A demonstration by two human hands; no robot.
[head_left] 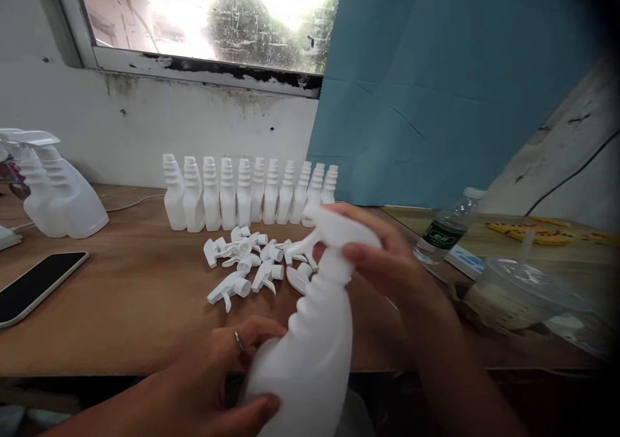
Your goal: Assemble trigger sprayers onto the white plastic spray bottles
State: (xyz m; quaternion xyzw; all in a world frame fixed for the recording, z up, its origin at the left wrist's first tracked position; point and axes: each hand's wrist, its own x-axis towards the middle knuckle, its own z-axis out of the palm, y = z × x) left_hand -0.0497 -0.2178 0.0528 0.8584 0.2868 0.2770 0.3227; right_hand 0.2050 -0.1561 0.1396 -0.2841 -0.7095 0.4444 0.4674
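Observation:
A white plastic spray bottle [314,353] is held tilted in front of me, at the table's near edge. My left hand [237,366], with a ring on one finger, is closed around its lower body. At the top, my right hand [382,250] grips the white trigger sprayer head [343,230], which sits on the bottle's neck. Whether the head is fully screwed down I cannot tell. Behind the bottle lies a pile of loose trigger sprayer heads [247,263]. Beyond them stands a row of several white bottles without heads [227,198].
Two white spray bottles with heads [72,198] stand at the left, near a phone [41,285]. On the right are a water bottle [448,230] and a clear cup with a straw [508,292]. A blue cloth [411,88] hangs beside the window [217,17].

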